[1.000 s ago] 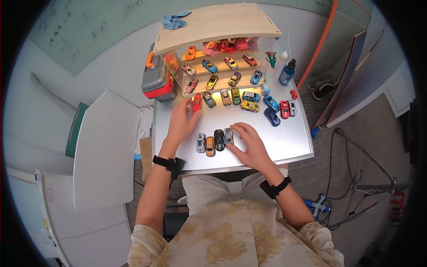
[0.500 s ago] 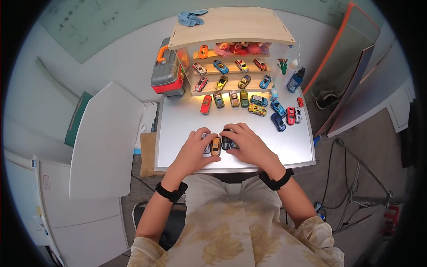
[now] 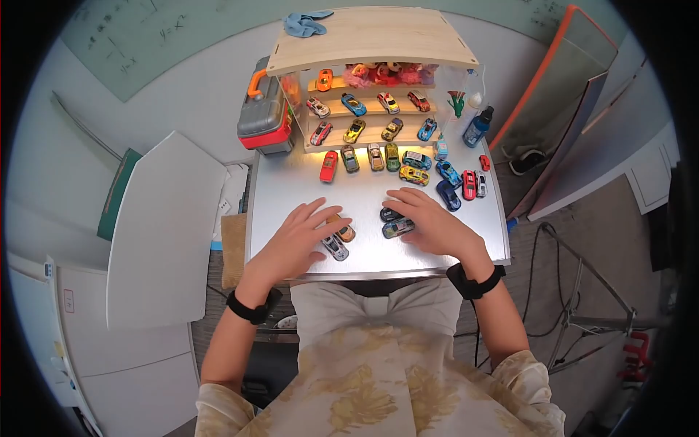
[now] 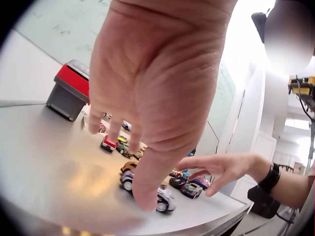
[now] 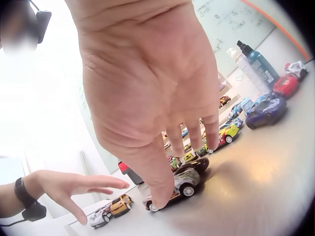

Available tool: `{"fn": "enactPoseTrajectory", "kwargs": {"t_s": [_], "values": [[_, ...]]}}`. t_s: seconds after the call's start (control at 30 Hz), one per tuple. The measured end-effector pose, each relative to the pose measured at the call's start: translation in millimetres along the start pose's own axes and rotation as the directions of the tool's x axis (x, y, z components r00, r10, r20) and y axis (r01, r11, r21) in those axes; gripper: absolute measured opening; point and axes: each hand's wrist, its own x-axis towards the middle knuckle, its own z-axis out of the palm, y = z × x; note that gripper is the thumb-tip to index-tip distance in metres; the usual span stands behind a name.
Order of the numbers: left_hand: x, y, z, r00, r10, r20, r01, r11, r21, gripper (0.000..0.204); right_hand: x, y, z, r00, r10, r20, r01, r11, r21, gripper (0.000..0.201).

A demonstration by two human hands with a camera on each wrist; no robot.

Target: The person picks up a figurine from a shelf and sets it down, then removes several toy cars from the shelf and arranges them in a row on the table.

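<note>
My left hand (image 3: pixel 287 244) is over the left part of the metal tabletop, fingers spread and relaxed, close to an orange car (image 3: pixel 343 229) and a silver car (image 3: pixel 336 247) that lie slanted side by side. Its thumb overlaps the silver car in the left wrist view; contact is unclear. On the other side, my right hand (image 3: pixel 437 227) hangs over a black car (image 3: pixel 389 214) and a grey patterned car (image 3: pixel 397 228). The right wrist view has the right thumb against the grey patterned car (image 5: pixel 187 183), the other fingers extended. Some of the black car is hidden.
Behind the hands stand a red car (image 3: pixel 328 167) and several other toy cars. A wooden shelf (image 3: pixel 375 40) holds more cars and plush toys. A grey-red toolbox (image 3: pixel 266 116) is at the back left, a blue bottle (image 3: pixel 478 128) at the back right.
My left hand has come from the red car to the front cars. Four cars that stood in a row now lie as two slanted pairs, the hands farther apart than half a second ago.
</note>
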Motion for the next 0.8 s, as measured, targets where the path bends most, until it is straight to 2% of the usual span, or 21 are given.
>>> {"fn": "enactPoseTrajectory", "kwargs": {"t_s": [0.07, 0.17, 0.23, 0.27, 0.3, 0.37, 0.4, 0.43, 0.53, 0.6, 0.7, 0.8], "values": [[11, -11, 8, 0.99, 0.136, 0.038, -0.132, 0.987, -0.092, 0.074, 6, 7, 3, 0.997, 0.031, 0.07, -0.035, 0.998, 0.056, 0.063], [21, -11, 10, 0.993, 0.062, 0.097, -0.043, 0.982, -0.182, 0.068, 2, -5, 9, 0.985, 0.126, -0.119, -0.134, 0.989, -0.067, 0.055], [24, 3, 20, 0.982, -0.182, -0.043, 0.172, 0.971, -0.166, 0.069, -2, -17, 17, 0.939, 0.284, -0.194, -0.294, 0.955, -0.025, 0.057], [25, 11, 25, 0.947, -0.3, -0.114, 0.279, 0.945, -0.17, 0.07, -4, -22, 20, 0.905, 0.36, -0.227, -0.37, 0.929, -0.001, 0.058], [28, 18, 29, 0.934, -0.344, -0.098, 0.322, 0.928, -0.188, 0.073, -6, -27, 20, 0.901, 0.393, -0.182, -0.397, 0.918, 0.016, 0.063], [32, 29, 35, 0.898, -0.436, -0.065, 0.413, 0.884, -0.22, 0.08, -11, -24, 27, 0.935, 0.306, -0.18, -0.304, 0.952, 0.038, 0.067], [32, 31, 38, 0.909, -0.41, -0.071, 0.378, 0.884, -0.274, 0.082, -13, -22, 29, 0.948, 0.261, -0.18, -0.256, 0.965, 0.05, 0.07], [31, 33, 43, 0.92, -0.385, -0.076, 0.341, 0.881, -0.328, 0.084, -13, -27, 25, 0.951, 0.286, -0.121, -0.266, 0.951, 0.157, 0.075], [31, 36, 46, 0.944, -0.328, -0.04, 0.28, 0.859, -0.429, 0.084, -15, -24, 33, 0.981, 0.178, -0.081, -0.162, 0.972, 0.169, 0.079], [29, 33, 46, 0.949, -0.315, -0.016, 0.273, 0.846, -0.458, 0.083, -18, -22, 34, 0.975, 0.206, -0.083, -0.182, 0.956, 0.231, 0.079], [28, 21, 53, 0.967, -0.232, -0.104, 0.149, 0.849, -0.508, 0.075, -19, -17, 33, 0.973, 0.203, -0.108, -0.165, 0.944, 0.287, 0.076], [40, 12, 49, 0.969, -0.243, -0.039, 0.174, 0.792, -0.585, 0.07, -15, -14, 27, 0.971, 0.203, -0.126, -0.16, 0.943, 0.293, 0.072]]}}
